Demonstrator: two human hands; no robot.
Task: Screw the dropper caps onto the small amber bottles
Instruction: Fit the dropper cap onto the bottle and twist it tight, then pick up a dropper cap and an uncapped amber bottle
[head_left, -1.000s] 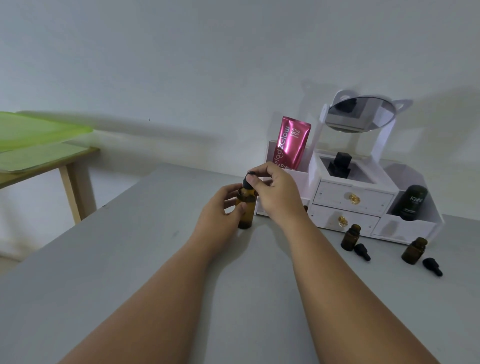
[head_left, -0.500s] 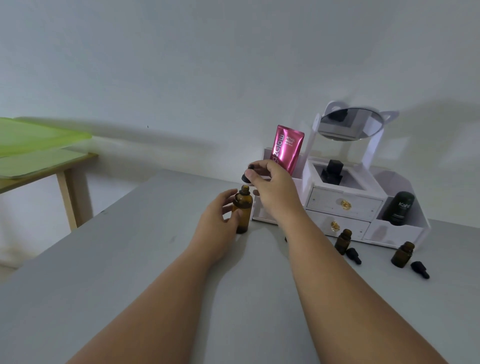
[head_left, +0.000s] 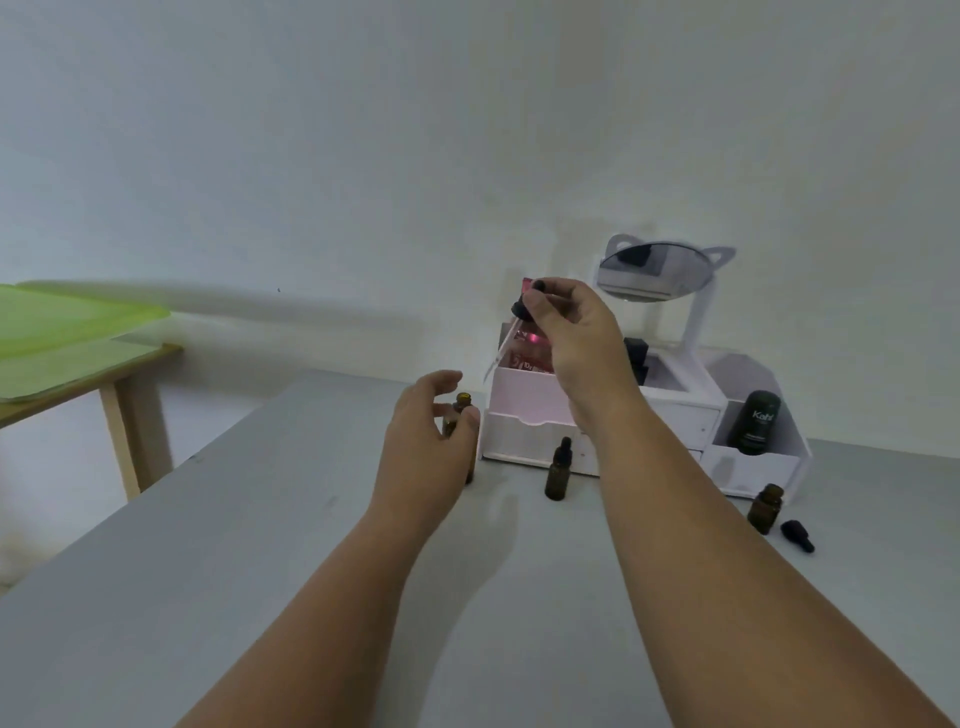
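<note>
An open amber bottle stands on the grey table, and my left hand wraps around its side. My right hand is raised above and to the right of it, pinching a black dropper cap whose glass pipette slants down-left, clear of the bottle's mouth. A second small amber bottle with its cap on stands in front of the organizer. A third amber bottle stands open at the right, with a loose black dropper cap lying beside it.
A white drawer organizer with a tilted mirror sits at the table's back, holding a pink tube and a black Kahf bottle. A wooden side table with a green top stands at the left.
My right hand has lifted the dropper cap up and out of the bottle, exposing the pipette. My left hand stays on the bottle. The capped bottle has come into view.
</note>
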